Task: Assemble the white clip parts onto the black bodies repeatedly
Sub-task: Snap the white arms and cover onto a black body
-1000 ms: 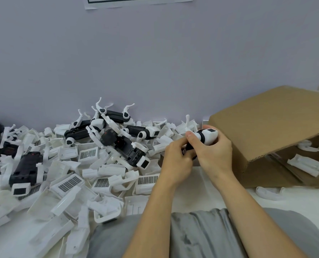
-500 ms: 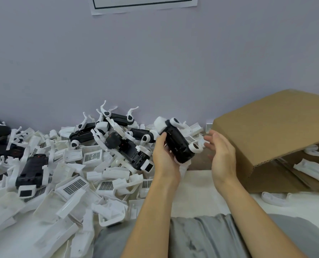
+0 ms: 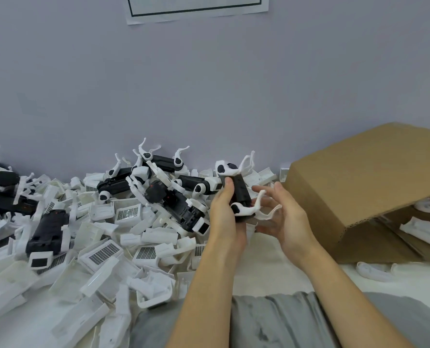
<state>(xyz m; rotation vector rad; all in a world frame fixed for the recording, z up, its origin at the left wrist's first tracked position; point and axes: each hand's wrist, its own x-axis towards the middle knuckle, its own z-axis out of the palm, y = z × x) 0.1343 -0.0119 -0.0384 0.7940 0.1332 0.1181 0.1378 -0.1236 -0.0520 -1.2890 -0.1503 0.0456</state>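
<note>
**Now: black body held up between the two hands**

Up above the white surface (image 3: 259, 267), the left hand (image 3: 225, 212) grips a black body (image 3: 240, 190) standing nearly upright, thumb curled on its near face. White clip parts (image 3: 245, 209) sit at its top and bottom ends. The right hand (image 3: 288, 219) is just beside it, fingers relaxed and spread, touching the lower clip's prongs without closing on them. To the left lies a pile of loose white parts (image 3: 103, 252) and assembled black units (image 3: 48, 233); a cardboard box (image 3: 359, 187) stands at right.
</note>
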